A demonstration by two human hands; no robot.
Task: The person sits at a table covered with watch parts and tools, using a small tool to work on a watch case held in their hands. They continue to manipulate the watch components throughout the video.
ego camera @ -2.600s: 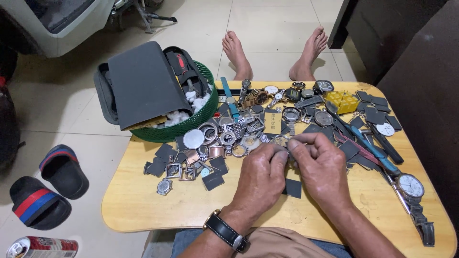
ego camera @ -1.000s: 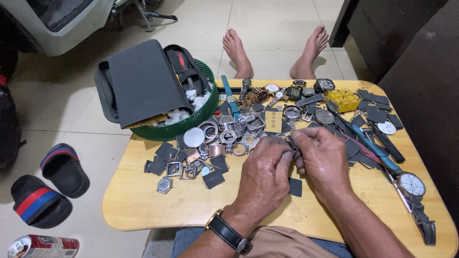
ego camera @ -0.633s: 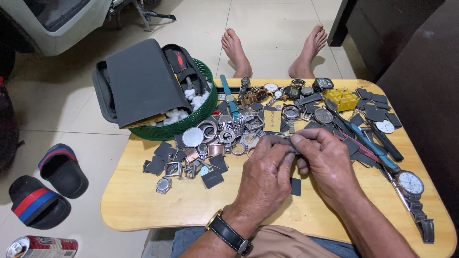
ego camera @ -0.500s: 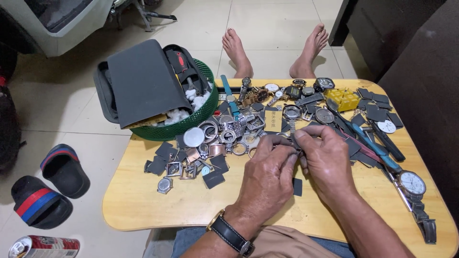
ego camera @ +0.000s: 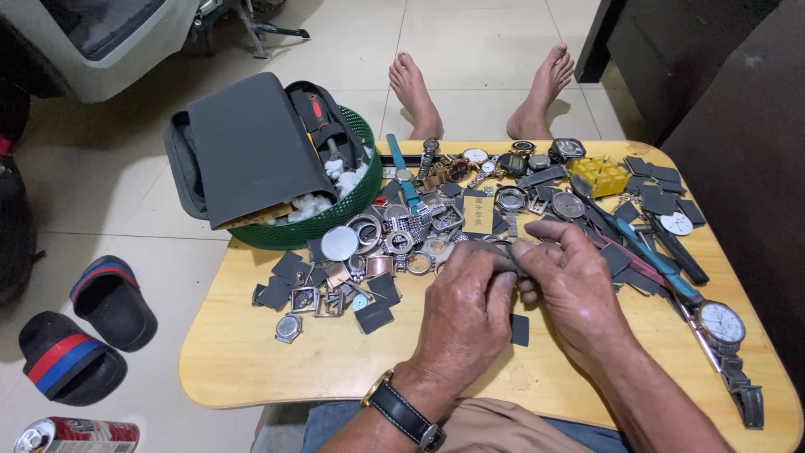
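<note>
- Both my left hand (ego camera: 465, 306) and right hand (ego camera: 579, 285) pinch one small dark watch part (ego camera: 513, 256) between fingertips, above the tabletop (ego camera: 251, 361).
- Loose watch cases (ego camera: 394, 243) lie just beyond; a green basket (ego camera: 335, 214) sits left.

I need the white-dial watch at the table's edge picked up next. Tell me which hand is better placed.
Probably the right hand: the white-dial watch lies on its side, nearer than to the left hand. Both hands meet over the parts pile.

Wooden table (ego camera: 251, 369) strewn with watch parts (ego camera: 394, 243)
</note>
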